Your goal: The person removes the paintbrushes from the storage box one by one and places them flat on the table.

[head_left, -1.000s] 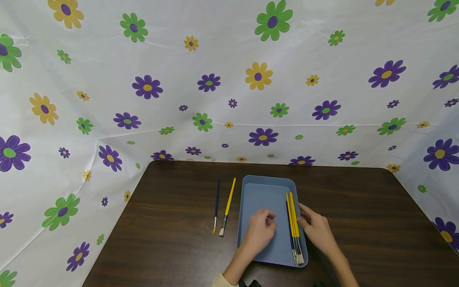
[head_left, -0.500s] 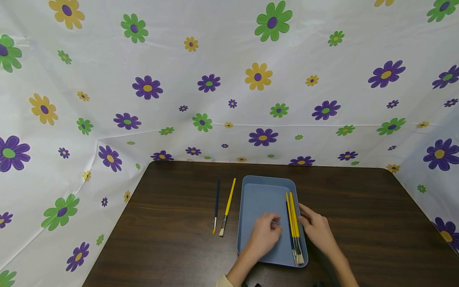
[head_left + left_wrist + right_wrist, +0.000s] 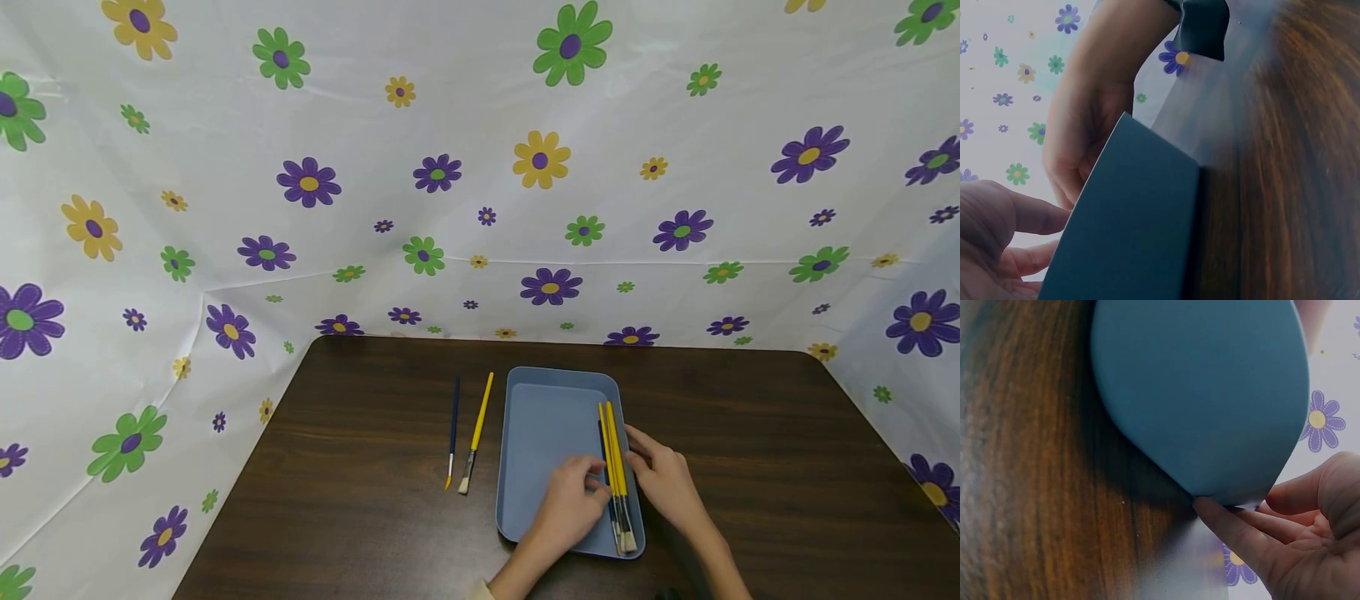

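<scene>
A blue-grey tray (image 3: pixel 551 417) lies on the table, with yellow-handled paintbrushes (image 3: pixel 617 450) and a dark blue one bundled lengthwise along its right side. My left hand (image 3: pixel 572 498) is over the tray, thumb and fingers loosely bent and a gap between them, fingertips right at the left edge of the bundle. With my right hand (image 3: pixel 666 483) I hold the tray's right wall. The right wrist view shows that hand's fingers (image 3: pixel 1235 531) and thumb at the tray's edge. The left wrist view has the left hand (image 3: pixel 991 231) partly behind the tray's wall; the brushes are hidden there.
Left of the tray, a dark blue paintbrush (image 3: pixel 453 429) and a yellow paintbrush (image 3: pixel 478 425) lie side by side on the dark wooden table (image 3: pixel 360 483), bristles toward me. A white flowered cloth (image 3: pixel 480 125) hangs behind the table and along its sides.
My left hand has moved right across the tray, from its middle to the brush bundle. The right hand, the tray and the brushes stay in place.
</scene>
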`<action>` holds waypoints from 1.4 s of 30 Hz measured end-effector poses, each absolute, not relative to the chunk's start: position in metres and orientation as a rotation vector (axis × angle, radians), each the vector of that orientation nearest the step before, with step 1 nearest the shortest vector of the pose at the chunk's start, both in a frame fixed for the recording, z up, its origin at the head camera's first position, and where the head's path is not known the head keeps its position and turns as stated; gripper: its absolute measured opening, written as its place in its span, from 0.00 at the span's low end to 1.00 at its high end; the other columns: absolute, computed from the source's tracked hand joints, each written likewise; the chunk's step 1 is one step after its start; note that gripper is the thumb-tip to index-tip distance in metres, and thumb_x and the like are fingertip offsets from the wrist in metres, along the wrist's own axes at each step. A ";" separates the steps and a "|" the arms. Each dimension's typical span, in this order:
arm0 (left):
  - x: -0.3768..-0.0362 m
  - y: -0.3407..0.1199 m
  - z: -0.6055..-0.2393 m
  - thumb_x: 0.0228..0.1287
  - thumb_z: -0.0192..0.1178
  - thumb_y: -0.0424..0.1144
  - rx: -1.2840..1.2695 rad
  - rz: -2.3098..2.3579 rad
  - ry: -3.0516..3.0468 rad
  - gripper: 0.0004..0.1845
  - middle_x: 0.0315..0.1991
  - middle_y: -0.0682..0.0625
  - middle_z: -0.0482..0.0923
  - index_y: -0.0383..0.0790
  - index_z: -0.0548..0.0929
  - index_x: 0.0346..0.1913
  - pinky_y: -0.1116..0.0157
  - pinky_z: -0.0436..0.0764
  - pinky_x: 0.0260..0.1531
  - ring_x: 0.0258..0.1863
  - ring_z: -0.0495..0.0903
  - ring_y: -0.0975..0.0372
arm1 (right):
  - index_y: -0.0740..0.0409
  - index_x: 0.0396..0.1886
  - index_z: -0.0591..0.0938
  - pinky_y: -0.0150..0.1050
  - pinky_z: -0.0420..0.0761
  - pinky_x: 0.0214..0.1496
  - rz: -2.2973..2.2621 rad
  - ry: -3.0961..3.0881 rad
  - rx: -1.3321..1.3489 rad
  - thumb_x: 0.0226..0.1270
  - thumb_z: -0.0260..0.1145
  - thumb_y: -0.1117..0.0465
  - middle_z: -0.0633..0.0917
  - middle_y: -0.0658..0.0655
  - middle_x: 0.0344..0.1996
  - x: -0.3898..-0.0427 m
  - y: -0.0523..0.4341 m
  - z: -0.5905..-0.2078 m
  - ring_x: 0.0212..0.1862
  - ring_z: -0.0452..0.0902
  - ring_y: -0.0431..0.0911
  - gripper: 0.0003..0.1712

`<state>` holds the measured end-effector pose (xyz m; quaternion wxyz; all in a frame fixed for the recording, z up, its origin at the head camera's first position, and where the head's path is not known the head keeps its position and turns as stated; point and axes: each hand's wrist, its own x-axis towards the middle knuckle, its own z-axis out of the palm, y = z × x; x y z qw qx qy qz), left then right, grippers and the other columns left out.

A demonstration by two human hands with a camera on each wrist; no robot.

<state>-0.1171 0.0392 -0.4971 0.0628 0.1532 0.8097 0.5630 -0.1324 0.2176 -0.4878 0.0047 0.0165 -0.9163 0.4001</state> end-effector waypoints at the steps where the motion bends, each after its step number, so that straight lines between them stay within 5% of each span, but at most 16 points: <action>1: -0.117 0.040 -0.497 0.65 0.67 0.28 0.458 1.703 2.442 0.14 0.46 0.46 0.83 0.31 0.85 0.53 0.73 0.81 0.39 0.41 0.83 0.67 | 0.75 0.69 0.73 0.40 0.78 0.38 1.257 -2.871 0.053 0.76 0.60 0.71 0.83 0.75 0.56 -0.132 0.218 -0.487 0.43 0.81 0.52 0.25; 12: -0.116 0.052 -0.495 0.65 0.68 0.32 0.356 1.749 2.336 0.21 0.50 0.47 0.82 0.31 0.83 0.60 0.71 0.82 0.41 0.45 0.83 0.64 | 0.74 0.70 0.73 0.45 0.83 0.44 1.234 -2.870 0.044 0.75 0.58 0.70 0.85 0.73 0.54 -0.131 0.218 -0.489 0.54 0.84 0.61 0.26; 42: -0.118 0.059 -0.499 0.64 0.70 0.31 0.352 1.734 2.299 0.21 0.51 0.47 0.83 0.30 0.82 0.60 0.73 0.82 0.39 0.42 0.84 0.68 | 0.75 0.70 0.72 0.41 0.75 0.37 1.254 -2.892 0.010 0.75 0.58 0.70 0.83 0.75 0.55 -0.133 0.217 -0.488 0.40 0.80 0.52 0.26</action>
